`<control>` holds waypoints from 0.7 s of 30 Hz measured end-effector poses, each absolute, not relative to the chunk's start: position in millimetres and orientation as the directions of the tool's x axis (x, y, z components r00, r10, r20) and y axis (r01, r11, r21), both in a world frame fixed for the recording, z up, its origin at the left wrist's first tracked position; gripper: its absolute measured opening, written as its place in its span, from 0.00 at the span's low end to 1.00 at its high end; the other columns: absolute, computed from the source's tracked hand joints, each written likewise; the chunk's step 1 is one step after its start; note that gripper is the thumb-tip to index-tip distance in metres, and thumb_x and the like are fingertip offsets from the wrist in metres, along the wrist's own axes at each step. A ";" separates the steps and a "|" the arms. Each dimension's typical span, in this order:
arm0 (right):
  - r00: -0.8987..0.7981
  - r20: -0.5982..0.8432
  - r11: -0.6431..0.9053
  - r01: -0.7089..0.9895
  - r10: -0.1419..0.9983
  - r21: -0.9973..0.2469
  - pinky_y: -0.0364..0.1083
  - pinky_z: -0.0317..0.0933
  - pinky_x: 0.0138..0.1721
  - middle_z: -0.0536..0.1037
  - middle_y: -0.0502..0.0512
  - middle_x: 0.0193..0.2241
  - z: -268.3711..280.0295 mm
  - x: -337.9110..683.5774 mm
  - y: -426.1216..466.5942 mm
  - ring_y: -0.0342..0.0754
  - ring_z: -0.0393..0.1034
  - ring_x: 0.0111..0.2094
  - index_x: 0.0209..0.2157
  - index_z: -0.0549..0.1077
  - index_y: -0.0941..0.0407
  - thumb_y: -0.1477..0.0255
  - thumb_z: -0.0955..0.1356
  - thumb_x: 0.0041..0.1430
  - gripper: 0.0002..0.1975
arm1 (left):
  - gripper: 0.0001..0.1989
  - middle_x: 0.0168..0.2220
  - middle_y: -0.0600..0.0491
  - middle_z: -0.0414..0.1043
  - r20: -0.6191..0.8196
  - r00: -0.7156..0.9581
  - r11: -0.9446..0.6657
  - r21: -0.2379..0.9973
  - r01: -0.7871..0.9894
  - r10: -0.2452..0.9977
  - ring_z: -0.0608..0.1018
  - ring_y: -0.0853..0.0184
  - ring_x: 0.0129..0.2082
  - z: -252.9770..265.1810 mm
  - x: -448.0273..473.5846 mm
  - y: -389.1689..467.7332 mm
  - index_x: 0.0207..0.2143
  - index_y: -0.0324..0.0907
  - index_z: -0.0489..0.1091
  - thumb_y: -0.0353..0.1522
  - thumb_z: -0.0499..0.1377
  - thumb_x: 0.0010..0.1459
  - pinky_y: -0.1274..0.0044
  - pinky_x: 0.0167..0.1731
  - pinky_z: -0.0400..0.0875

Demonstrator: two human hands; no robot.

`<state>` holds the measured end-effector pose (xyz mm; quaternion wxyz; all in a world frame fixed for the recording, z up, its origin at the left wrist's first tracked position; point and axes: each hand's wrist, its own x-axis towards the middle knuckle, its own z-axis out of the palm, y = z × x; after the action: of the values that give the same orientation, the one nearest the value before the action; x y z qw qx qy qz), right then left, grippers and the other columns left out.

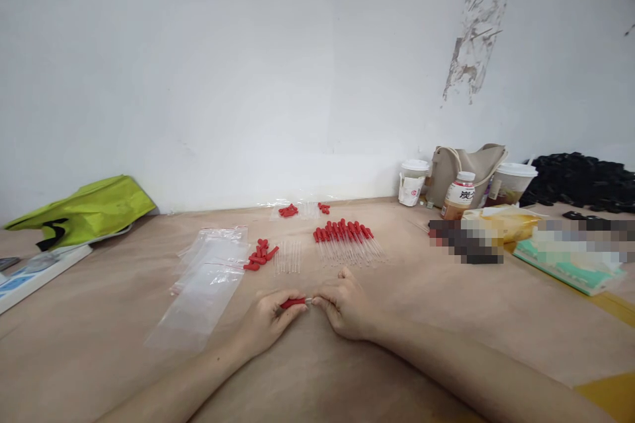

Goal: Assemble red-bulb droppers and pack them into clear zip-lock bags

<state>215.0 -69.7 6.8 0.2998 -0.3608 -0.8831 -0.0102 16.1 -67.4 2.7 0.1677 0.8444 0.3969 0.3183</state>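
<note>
the left hand (272, 320) is pinched round a red rubber cap (292, 303), and the right hand (347, 307) has its thumb and finger closed on a glass tube (308, 301) at the cap's open end. the two hands are close together, just above the near middle of the desk (397, 284), with the cap and tube lying nearly level between them. most of the tube is hidden by the right hand.

beyond the hands, a row of finished droppers (350, 238) lies with red tops toward the wall (248, 79) and clear stems toward the person. left of them are some bare tubes (288, 256), then a small heap of loose caps (259, 256) touching or just beside a spread of clear plastic bags (208, 291). near the wall, more red caps (288, 211) and clear tubes lie on or in clear plastic; i cannot tell which.

a yellow-green bag (94, 208) sits at the far left, and a paper cup (413, 184), a bottle (459, 195) and a grey handbag (466, 168) stand at the right.
</note>
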 end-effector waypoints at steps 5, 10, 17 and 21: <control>-0.645 0.487 0.722 0.690 0.588 0.042 0.47 0.43 0.32 0.74 0.54 0.26 24.3 219.7 -71.8 0.46 0.62 0.32 0.26 0.72 0.56 0.72 0.61 0.55 0.09 | 0.09 0.34 0.57 0.76 0.402 0.524 -0.659 0.497 0.565 0.751 0.76 0.67 0.33 9.7 12.3 -63.7 0.36 0.47 0.72 0.37 0.54 0.57 0.78 0.34 0.69; -0.501 0.431 0.596 0.795 0.750 -0.114 0.46 0.46 0.33 0.75 0.52 0.24 33.2 228.7 -57.8 0.45 0.64 0.29 0.24 0.73 0.56 0.72 0.62 0.54 0.10 | 0.12 0.40 0.50 0.71 0.594 0.417 -0.681 0.330 0.654 0.688 0.71 0.62 0.42 13.8 0.6 -52.2 0.43 0.44 0.67 0.34 0.53 0.57 0.70 0.44 0.64; 0.038 0.316 0.101 0.904 0.948 -0.415 0.45 0.50 0.34 0.76 0.53 0.26 32.9 216.4 -0.7 0.46 0.68 0.29 0.23 0.72 0.56 0.65 0.60 0.55 0.15 | 0.12 0.41 0.49 0.66 0.597 0.381 -0.594 0.206 0.778 0.706 0.68 0.59 0.44 0.4 -13.8 -33.2 0.41 0.44 0.66 0.33 0.54 0.54 0.66 0.44 0.62; 0.057 0.299 0.054 0.935 0.952 -0.349 0.49 0.47 0.40 0.76 0.57 0.28 27.3 190.5 19.1 0.50 0.69 0.34 0.26 0.73 0.56 0.66 0.59 0.54 0.14 | 0.11 0.41 0.49 0.65 0.577 0.385 -0.576 0.190 0.795 0.721 0.67 0.58 0.45 -1.2 -13.2 -36.6 0.41 0.44 0.67 0.33 0.55 0.54 0.66 0.44 0.62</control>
<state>190.5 19.1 27.3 0.2361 -0.6876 -0.6864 0.0180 -13.2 -36.6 -1.2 -0.0587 0.8300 0.4565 0.3151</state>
